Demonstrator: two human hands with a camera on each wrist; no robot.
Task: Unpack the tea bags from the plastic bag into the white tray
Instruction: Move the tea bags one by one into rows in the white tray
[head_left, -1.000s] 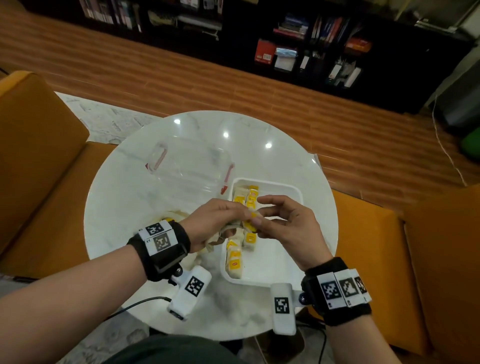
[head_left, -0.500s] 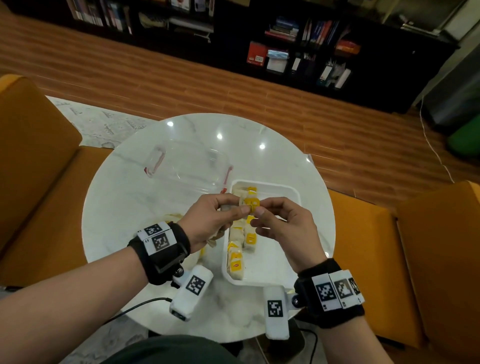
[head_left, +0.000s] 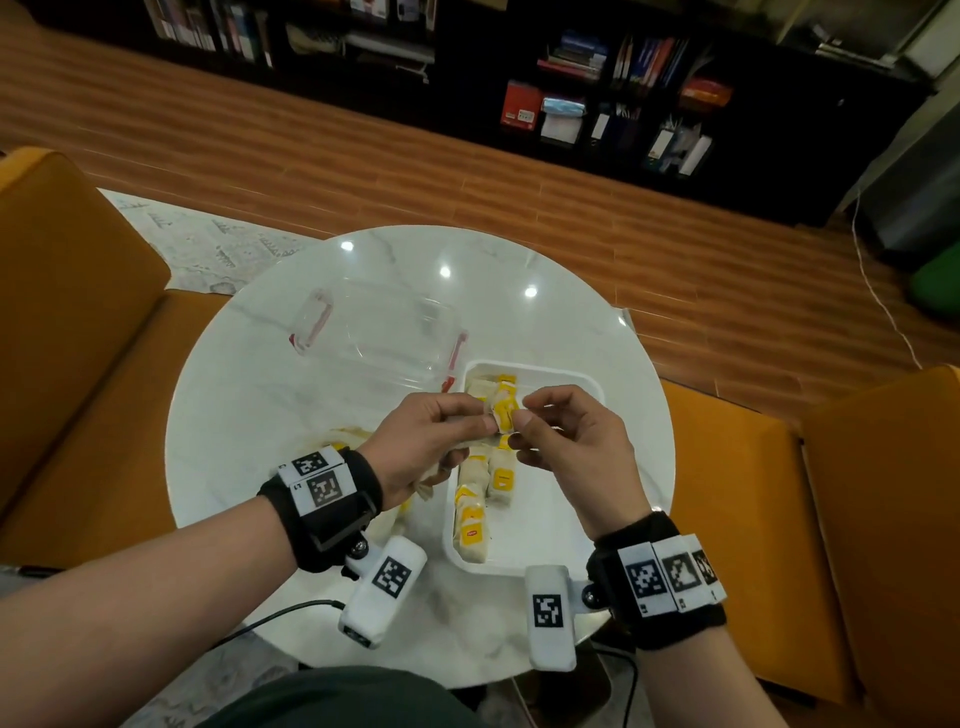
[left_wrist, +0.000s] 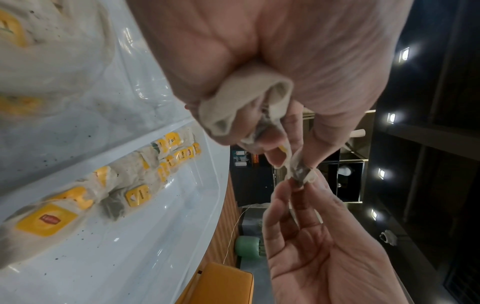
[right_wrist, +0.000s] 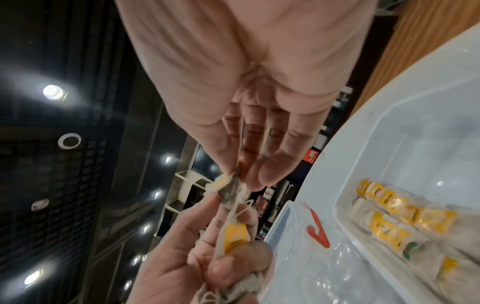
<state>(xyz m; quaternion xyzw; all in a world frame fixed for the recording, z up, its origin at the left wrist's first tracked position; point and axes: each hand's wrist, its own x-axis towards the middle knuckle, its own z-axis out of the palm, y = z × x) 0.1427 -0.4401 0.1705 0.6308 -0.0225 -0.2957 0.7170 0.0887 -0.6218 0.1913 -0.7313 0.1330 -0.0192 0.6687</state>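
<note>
My left hand (head_left: 483, 414) grips a bunch of pale tea bags (left_wrist: 246, 102) above the near-left part of the white tray (head_left: 589, 387). My right hand (head_left: 522, 411) pinches one yellow-tagged tea bag (head_left: 503, 413) at the left fingertips. In the right wrist view that pinched tea bag (right_wrist: 231, 188) hangs between both hands, and a yellow tag (right_wrist: 235, 234) shows in the left fingers. Several tea bags (head_left: 475, 525) lie in rows along the tray's left side. The clear plastic bag (left_wrist: 64, 67) with more tea bags lies on the table under my left wrist.
A clear plastic box with red clips (head_left: 374, 332) sits on the round white marble table (head_left: 249, 415), left of and behind the tray. Orange seats (head_left: 727, 467) surround the table. A dark bookshelf (head_left: 597, 104) stands across the wooden floor.
Both hands have lifted a little and shifted toward the tray's far end. The right fingers have closed on one tea bag at the left fingertips.
</note>
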